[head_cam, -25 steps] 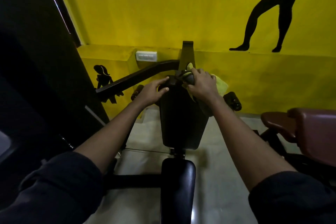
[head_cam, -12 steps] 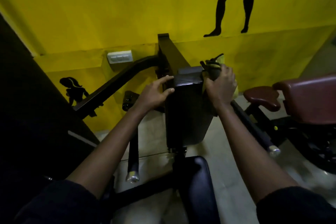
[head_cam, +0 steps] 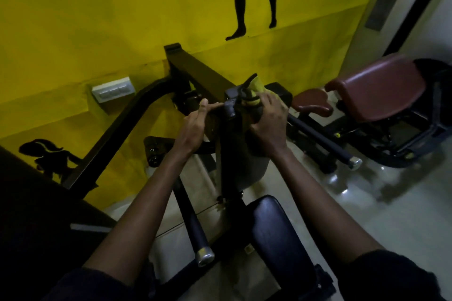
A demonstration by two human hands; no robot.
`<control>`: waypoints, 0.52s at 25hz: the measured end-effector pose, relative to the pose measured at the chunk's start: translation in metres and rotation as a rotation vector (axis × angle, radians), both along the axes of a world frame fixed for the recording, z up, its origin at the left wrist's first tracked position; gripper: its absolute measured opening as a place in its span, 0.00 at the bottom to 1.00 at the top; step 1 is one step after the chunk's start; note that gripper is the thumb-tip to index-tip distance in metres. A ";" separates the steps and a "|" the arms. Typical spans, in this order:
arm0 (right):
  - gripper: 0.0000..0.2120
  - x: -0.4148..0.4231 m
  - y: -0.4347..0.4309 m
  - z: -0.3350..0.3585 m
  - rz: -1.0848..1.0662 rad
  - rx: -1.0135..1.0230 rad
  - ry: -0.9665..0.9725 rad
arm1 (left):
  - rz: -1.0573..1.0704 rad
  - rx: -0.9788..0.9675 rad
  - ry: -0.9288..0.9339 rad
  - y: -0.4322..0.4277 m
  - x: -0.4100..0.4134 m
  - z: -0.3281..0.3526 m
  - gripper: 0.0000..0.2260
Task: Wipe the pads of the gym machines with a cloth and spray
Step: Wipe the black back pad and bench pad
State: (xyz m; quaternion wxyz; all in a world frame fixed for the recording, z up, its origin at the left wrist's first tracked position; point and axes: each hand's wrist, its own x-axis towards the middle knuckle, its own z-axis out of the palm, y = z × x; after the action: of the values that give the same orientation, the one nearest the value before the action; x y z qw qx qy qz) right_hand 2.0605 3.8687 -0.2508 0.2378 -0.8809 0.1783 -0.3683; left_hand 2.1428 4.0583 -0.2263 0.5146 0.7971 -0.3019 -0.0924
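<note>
The black upright back pad [head_cam: 231,115] of a gym machine stands in the middle of the head view, with its black seat pad [head_cam: 276,239] below it. My left hand [head_cam: 195,127] holds the pad's upper left edge, thumb on the top corner and fingers curled. At the pad's top right, my right hand [head_cam: 269,124] grips a bunched yellow cloth [head_cam: 256,85] against the pad. A dark piece sticks up out of the cloth; I cannot tell what it is. No spray bottle is plainly visible.
The machine's dark frame arm [head_cam: 195,68] runs back to the yellow wall [head_cam: 97,19], which carries a white switch plate [head_cam: 113,91]. Two padded handle bars [head_cam: 193,227] [head_cam: 320,139] stick out low on either side. A maroon-padded machine [head_cam: 376,88] stands at the right on the pale floor [head_cam: 367,215].
The view has swung round to the pad's left side. My right hand has kept the cloth at the pad's top right edge. My left hand's fingers have curled at the top left corner.
</note>
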 end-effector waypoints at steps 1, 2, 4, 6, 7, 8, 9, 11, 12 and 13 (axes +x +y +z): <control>0.30 0.006 -0.011 0.004 -0.045 0.065 -0.016 | -0.008 -0.001 0.007 0.002 0.002 0.000 0.30; 0.32 0.013 -0.022 0.008 -0.103 0.149 -0.041 | -0.017 -0.006 0.023 0.003 0.004 0.000 0.31; 0.34 0.021 -0.025 0.011 -0.189 0.282 -0.066 | -0.031 -0.019 0.054 0.005 0.006 -0.002 0.34; 0.33 0.021 0.000 0.002 -0.165 0.298 -0.070 | -0.039 -0.030 0.067 0.005 0.007 -0.004 0.35; 0.33 0.016 0.019 -0.003 -0.119 0.288 -0.063 | -0.038 -0.041 0.076 0.005 0.007 -0.004 0.35; 0.33 0.011 0.037 -0.011 -0.069 0.271 -0.072 | -0.039 -0.056 0.091 0.004 0.008 -0.004 0.35; 0.33 0.004 0.054 -0.018 -0.020 0.250 -0.097 | -0.042 -0.071 0.110 0.003 0.010 -0.005 0.36; 0.34 -0.006 0.072 -0.029 0.063 0.196 -0.152 | -0.044 -0.095 0.162 0.003 0.015 -0.005 0.38; 0.34 -0.007 0.069 -0.032 0.093 0.151 -0.166 | -0.043 -0.091 0.177 0.003 0.018 -0.005 0.39; 0.33 -0.004 0.059 -0.032 0.102 0.098 -0.161 | -0.039 -0.079 0.179 0.003 0.021 -0.006 0.40</control>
State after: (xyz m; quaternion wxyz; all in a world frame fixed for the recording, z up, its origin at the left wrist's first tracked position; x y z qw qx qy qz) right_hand 2.0565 3.9277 -0.2825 0.3126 -0.8438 0.1314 -0.4160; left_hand 2.1640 4.0612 -0.2321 0.5687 0.7588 -0.2737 -0.1612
